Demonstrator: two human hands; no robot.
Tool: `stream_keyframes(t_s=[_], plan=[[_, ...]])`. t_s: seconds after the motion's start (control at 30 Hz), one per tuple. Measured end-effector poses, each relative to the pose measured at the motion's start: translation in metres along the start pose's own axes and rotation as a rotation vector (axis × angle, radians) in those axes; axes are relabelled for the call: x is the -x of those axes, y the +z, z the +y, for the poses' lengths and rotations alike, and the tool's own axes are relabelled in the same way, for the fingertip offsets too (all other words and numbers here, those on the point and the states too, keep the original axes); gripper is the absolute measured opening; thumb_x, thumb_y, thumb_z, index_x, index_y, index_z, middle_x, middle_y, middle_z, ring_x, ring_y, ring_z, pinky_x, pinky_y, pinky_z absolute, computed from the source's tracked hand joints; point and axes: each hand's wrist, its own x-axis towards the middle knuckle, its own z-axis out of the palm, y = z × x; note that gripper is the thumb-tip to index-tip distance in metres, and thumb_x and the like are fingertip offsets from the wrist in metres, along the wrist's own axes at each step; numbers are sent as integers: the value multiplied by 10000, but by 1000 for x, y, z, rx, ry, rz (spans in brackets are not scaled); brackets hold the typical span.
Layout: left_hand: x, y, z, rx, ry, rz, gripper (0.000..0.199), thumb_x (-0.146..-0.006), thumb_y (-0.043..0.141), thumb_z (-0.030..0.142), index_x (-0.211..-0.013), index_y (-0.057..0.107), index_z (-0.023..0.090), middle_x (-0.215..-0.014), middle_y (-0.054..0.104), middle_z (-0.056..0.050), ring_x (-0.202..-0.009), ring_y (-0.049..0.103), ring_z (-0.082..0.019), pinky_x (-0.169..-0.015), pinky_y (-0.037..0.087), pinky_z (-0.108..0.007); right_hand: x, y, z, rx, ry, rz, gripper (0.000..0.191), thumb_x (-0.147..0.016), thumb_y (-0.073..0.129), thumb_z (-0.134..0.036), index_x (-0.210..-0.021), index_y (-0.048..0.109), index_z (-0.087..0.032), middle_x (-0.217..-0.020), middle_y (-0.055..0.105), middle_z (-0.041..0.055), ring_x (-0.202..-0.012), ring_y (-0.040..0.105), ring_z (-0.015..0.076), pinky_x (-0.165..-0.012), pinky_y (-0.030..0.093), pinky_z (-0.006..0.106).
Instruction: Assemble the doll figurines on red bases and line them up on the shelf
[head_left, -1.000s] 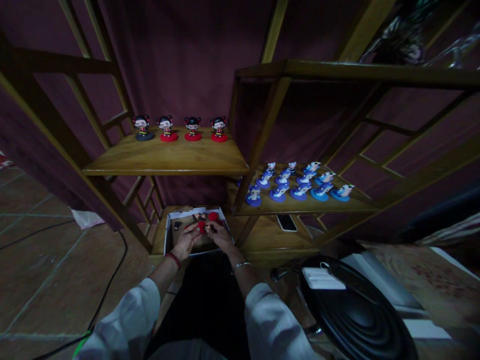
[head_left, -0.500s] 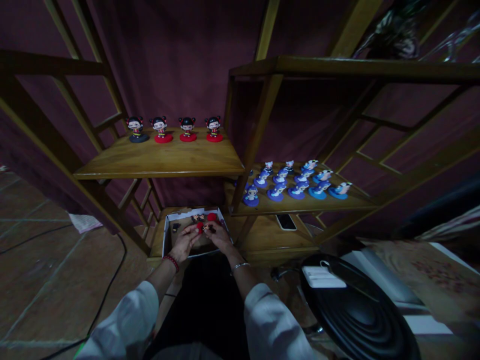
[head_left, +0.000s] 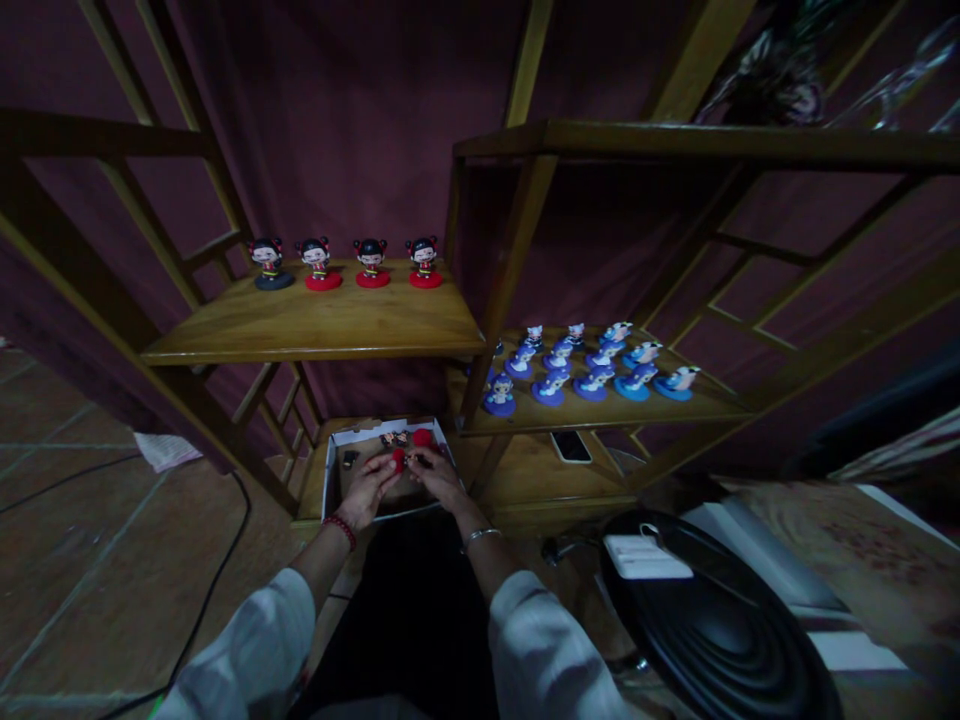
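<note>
Over a shallow white-rimmed box (head_left: 331, 480) on the low shelf, both my hands meet. My left hand (head_left: 367, 490) pinches a red round base (head_left: 398, 459) between thumb and fingers. My right hand (head_left: 441, 477) closes on a small dark figurine piece (head_left: 411, 459) beside that base; my fingers hide much of it. Inside the box lie another red base (head_left: 422, 438), some small figurine parts (head_left: 394, 439) and a small black piece (head_left: 349, 458).
Black-haired figurines (head_left: 373, 264) on round bases line the upper left shelf (head_left: 315, 325). Several purple and blue figurines (head_left: 551, 385) stand on the right shelf. A phone (head_left: 571, 446) lies below them. At right is a black stool (head_left: 720, 630) bearing a white object (head_left: 649, 556).
Both hands stay together over the box with the red base and the piece between them, the right fingers slightly shifted. The view has moved a little.
</note>
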Motion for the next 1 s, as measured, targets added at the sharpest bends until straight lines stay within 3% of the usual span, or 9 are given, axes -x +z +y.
stream_keyframes(t_s=[0.2,0.4,0.53,0.7,1.0], plan=[[-1,-1,-2,-8,-3,-6,108,-721,667,71,-816,677,121,-842,701,-51,-791,648,-121,-844,508,-281,3,2,-6,-70,9,-3,211,-761,581,-297,-953,614,-214,-752,628,-32,-610,587,97,-608,463,216],[-3,-2,-4,-22,-10,16,95,-731,654,62,-802,664,125,-849,688,-40,-787,644,-114,-844,506,-281,4,2,-6,27,-18,16,207,-760,571,-300,-944,621,-219,-788,641,-39,-604,579,93,-625,458,219],[-4,-2,-5,-63,-38,56,80,-749,622,43,-765,636,121,-793,670,-29,-742,640,-109,-820,513,-278,8,2,-14,224,-42,36,183,-773,549,-261,-931,631,-215,-736,650,-38,-668,596,114,-666,454,219],[-7,1,-8,-155,-111,131,102,-786,565,50,-740,559,141,-700,625,-2,-659,624,-97,-787,520,-286,9,7,-22,557,7,91,195,-774,550,-200,-934,659,-219,-904,696,23,-833,632,151,-731,441,219],[-19,11,-12,-507,-232,131,204,-715,467,-32,-702,501,168,-666,602,15,-710,629,-140,-712,513,-265,2,17,-25,852,11,-24,232,-719,556,-66,-864,695,-183,-880,706,73,-865,643,185,-730,441,228]])
